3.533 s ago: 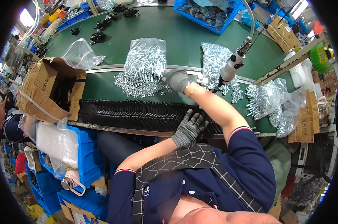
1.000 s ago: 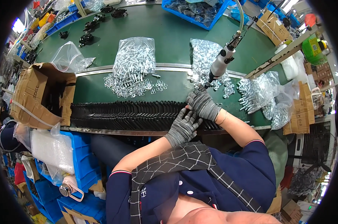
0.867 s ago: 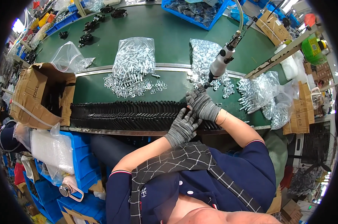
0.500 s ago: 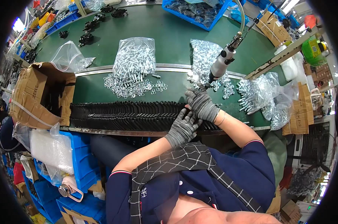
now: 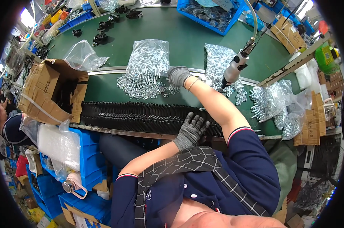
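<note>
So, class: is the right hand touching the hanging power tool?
Apart: the head view shows loose metal pieces between right hand and power tool.

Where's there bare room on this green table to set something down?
Far side of the green table: a wide patch between the black assemblies and blue bin. Nearer, a smaller one between the cardboard box and loose silver rings. Crowded: the front edge, where the left hand lies over the black row, and around the bolts beside the right hand.

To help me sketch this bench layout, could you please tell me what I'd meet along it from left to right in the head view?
Open cardboard box → clear bag of small silvery pieces → gloved right hand → hanging handheld tool → clear bag of silvery rods.
</note>
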{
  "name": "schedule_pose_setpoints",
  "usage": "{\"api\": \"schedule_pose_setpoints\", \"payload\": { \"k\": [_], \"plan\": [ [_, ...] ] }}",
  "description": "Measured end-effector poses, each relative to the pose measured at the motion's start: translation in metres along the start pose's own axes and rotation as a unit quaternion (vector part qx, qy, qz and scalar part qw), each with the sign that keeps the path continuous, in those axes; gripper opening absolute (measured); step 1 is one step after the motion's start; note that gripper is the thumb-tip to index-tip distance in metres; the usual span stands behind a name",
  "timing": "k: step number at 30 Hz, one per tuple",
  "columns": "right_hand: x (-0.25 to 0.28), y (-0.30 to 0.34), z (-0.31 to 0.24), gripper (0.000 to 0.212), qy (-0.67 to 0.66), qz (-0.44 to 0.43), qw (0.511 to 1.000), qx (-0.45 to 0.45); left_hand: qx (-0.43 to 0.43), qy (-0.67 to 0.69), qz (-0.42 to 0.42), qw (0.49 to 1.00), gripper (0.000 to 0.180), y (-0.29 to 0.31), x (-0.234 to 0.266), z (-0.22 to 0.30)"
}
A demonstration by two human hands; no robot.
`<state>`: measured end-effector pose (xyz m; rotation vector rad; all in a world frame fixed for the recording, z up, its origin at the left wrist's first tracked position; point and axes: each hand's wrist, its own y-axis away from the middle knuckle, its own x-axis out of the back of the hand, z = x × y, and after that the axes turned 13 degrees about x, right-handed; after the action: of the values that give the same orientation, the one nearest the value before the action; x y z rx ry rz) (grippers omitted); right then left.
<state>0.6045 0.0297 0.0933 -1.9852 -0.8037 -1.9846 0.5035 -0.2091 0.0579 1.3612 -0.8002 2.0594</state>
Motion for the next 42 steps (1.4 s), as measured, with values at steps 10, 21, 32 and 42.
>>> {"api": "schedule_pose_setpoints", "payload": {
  "k": [10, 21, 32, 42],
  "plan": [
    [0.0, 0.084, -0.012, 0.023, -0.364, 0.073, 0.928, -0.009, -0.019, -0.036, -0.019, 0.999, 0.063, 0.004, 0.023, -0.008],
    [-0.012, 0.085, -0.013, 0.023, 0.095, -0.022, 0.989, 0.111, -0.027, -0.009, 0.016, 0.999, 0.059, 0.004, 0.017, -0.004],
    [-0.005, 0.158, -0.018, 0.016, -0.178, 0.07, 0.982, -0.002, -0.028, 0.0, 0.028, 0.999, 0.06, 0.006, 0.003, -0.01],
    [-0.043, 0.204, -0.021, 0.015, -0.031, 0.256, 0.954, 0.154, -0.035, 0.004, 0.006, 0.999, 0.06, -0.005, 0.006, -0.011]
  ]
}}
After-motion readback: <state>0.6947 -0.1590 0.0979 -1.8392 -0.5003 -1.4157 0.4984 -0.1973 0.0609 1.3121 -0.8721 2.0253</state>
